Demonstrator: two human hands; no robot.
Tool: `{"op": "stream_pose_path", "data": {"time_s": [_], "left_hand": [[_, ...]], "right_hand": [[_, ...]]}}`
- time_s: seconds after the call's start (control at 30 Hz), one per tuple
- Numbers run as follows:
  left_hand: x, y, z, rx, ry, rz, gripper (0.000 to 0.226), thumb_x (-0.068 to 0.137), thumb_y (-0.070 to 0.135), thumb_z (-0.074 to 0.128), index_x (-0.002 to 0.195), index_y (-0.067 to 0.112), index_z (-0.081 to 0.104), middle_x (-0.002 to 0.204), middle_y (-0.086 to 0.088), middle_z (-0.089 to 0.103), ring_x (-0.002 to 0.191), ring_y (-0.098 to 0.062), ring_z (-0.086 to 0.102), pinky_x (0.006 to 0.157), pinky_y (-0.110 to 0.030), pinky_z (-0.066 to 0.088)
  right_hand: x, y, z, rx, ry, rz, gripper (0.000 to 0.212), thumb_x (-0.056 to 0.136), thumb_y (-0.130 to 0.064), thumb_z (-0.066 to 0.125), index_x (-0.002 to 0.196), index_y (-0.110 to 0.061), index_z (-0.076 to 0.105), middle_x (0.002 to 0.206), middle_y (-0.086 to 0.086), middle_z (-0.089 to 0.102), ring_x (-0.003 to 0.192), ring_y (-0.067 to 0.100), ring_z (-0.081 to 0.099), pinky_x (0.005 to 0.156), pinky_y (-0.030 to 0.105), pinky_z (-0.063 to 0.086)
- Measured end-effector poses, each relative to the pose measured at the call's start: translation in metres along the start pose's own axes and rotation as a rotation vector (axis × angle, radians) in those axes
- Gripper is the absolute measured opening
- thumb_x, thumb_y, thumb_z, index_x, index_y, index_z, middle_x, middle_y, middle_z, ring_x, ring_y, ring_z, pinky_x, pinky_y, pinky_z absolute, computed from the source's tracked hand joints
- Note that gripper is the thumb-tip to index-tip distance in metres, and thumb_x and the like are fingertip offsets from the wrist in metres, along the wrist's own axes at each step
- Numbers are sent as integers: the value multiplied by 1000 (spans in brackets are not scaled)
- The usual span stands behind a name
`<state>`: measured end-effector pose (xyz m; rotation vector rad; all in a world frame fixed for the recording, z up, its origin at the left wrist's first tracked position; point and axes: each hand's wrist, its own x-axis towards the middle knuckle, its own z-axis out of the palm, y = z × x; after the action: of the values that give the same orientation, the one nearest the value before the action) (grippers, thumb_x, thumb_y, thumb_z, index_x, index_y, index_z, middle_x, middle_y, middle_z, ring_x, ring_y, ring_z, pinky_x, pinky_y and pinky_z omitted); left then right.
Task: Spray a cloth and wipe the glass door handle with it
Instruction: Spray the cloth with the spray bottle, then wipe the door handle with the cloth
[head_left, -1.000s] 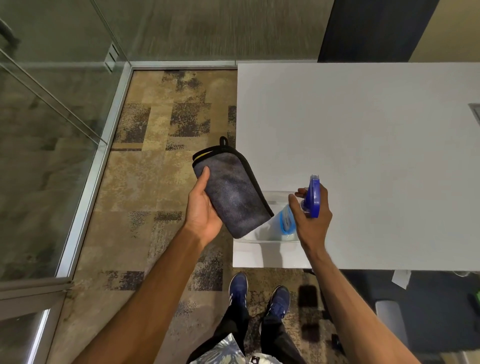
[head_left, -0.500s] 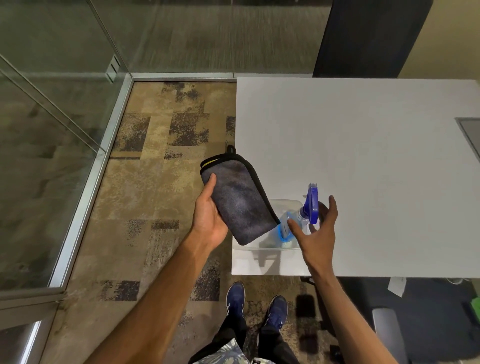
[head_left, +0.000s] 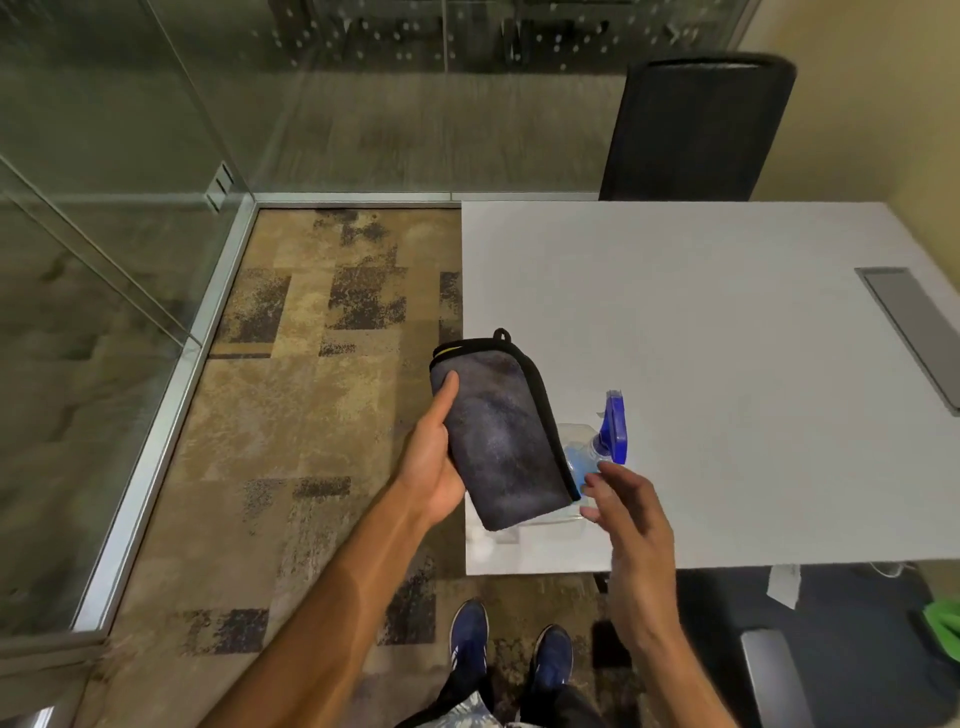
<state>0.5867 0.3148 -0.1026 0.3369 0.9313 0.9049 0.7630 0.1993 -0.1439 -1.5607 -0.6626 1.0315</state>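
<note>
Nearest: two blue shoes (head_left: 511, 647) w/ white stripes on patterned carpet (head_left: 291, 415); no brand legible. Left hand (head_left: 434, 467) gripped folded grey cloth (head_left: 501, 436), thumb laid flat on its face, other fingers hidden behind; cloth had black edging, small hang loop at top, a yellow tab w/ no readable print; held tilted over the table's left front corner, partly covering the bottle. Right hand (head_left: 631, 514) was apart from the bottle, just beside it, fingers loosely spread, holding nothing. Spray bottle (head_left: 597, 457): clear body, blue liquid, blue trigger head; stood on white table (head_left: 727, 338) near front-left corner; no label text could be read, body partly blocked by cloth & right fingertips. Grey cable-slot cover (head_left: 909, 332) sat in tabletop at far right. Behind table: dark chair back (head_left: 696, 130). Left & rear: glass partition (head_left: 104, 260) w/ silver floor frame; door handle couldn't be made out. Green item (head_left: 943, 623) & white tag under table at right, both too small to ID.
</note>
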Motion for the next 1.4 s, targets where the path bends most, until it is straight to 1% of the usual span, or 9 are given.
{"op": "stream_pose_path", "data": {"time_s": [0.07, 0.17, 0.5, 0.6, 0.7, 0.8, 0.9, 1.1, 1.4], "left_hand": [[-10, 2, 3, 21, -21, -10, 57, 102, 52, 50, 136, 8, 61, 130, -14, 71, 122, -25, 68, 96, -39, 53], [-28, 4, 5, 9, -33, 0, 56, 103, 52, 48, 135, 8, 61, 128, -14, 72, 119, -25, 70, 95, -39, 55], [-93, 18, -22, -168, 96, 286, 41, 107, 27, 50, 137, 1, 59, 136, -20, 66, 129, -33, 62, 105, -42, 55], [-119, 13, -32, -198, 151, 378, 41, 107, 25, 49, 137, -1, 59, 136, -22, 66, 125, -32, 65, 101, -39, 57], [-148, 3, -41, -223, 218, 428, 42, 106, 26, 51, 138, 0, 58, 139, -23, 63, 130, -34, 61, 111, -45, 50], [-176, -6, -59, -257, 298, 506, 44, 105, 25, 54, 142, 1, 55, 143, -24, 59, 136, -38, 55, 119, -51, 40], [-211, -7, -80, -271, 392, 605, 47, 103, 25, 57, 145, 1, 52, 145, -25, 58, 137, -39, 53, 119, -52, 40], [-290, 1, -120, -339, 553, 772, 30, 102, 12, 53, 129, 8, 64, 130, -18, 70, 117, -30, 67, 101, -41, 56], [-395, 12, -207, -471, 716, 893, 31, 103, 9, 53, 132, 2, 61, 128, -23, 70, 122, -37, 66, 97, -43, 59]], "right_hand": [[1, -11, 10, 40, -184, 71, 41, 88, -40, 67, 128, -29, 63, 112, -24, 71, 113, 4, 67, 93, 28, 55], [0, -27, 21, 103, -373, 178, 47, 87, -40, 74, 128, -20, 64, 120, -4, 74, 115, 17, 70, 92, 37, 59], [-20, -67, 40, 48, -686, 148, 34, 84, -22, 72, 117, -11, 71, 111, 8, 78, 104, 32, 74, 89, 50, 60], [-30, -73, 46, 72, -852, 171, 33, 78, -27, 84, 104, -10, 74, 105, 10, 78, 98, 30, 74, 82, 40, 60], [-42, -78, 59, 142, -1025, 245, 57, 64, -41, 92, 95, -1, 66, 94, 15, 68, 91, 26, 67, 76, 34, 52], [-60, -80, 82, 135, -1127, 309, 57, 80, -34, 83, 114, 5, 60, 114, 23, 69, 106, 34, 67, 88, 43, 54], [-86, -81, 108, 94, -1224, 324, 34, 94, -22, 66, 124, -7, 64, 122, 17, 73, 111, 32, 71, 83, 37, 61], [-149, -80, 162, 38, -1422, 373, 30, 92, -12, 61, 121, -7, 68, 118, 20, 75, 101, 28, 75, 78, 35, 64], [-263, -65, 260, -37, -1684, 461, 44, 88, -15, 68, 131, -7, 63, 127, 22, 70, 118, 39, 67, 98, 49, 55]]}}
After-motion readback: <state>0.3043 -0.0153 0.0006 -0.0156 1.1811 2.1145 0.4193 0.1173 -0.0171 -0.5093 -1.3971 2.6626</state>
